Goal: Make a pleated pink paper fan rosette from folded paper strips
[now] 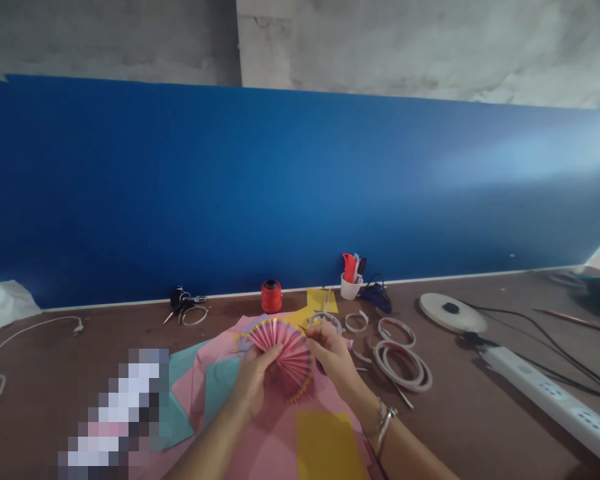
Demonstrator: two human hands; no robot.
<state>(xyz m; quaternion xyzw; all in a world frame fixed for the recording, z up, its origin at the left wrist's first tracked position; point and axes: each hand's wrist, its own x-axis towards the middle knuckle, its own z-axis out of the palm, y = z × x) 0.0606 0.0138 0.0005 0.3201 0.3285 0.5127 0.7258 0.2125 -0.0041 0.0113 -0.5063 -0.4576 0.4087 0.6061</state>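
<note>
A round pleated paper fan (293, 360), pink with a purple and yellow edge, is spread open above the sheets. My left hand (255, 380) grips it from the left, thumb lying over the folds near its middle. At the fan's right edge is my right hand (333, 350), its fingers closed in a pinch; a thin dark tip shows beside them, too small to name. Under both hands lie pink paper sheets (265, 447), teal paper (220, 383) and a yellow sheet (327, 443). The fan's lower left part is hidden by my left hand.
Behind the papers stand a red thread spool (271, 297) and a white cup (351, 287) of pens. Coiled clear tubing (403, 367) lies to the right, with a white power strip (555, 400) and a round white base (450, 313). Keys (180, 303) sit at the back left.
</note>
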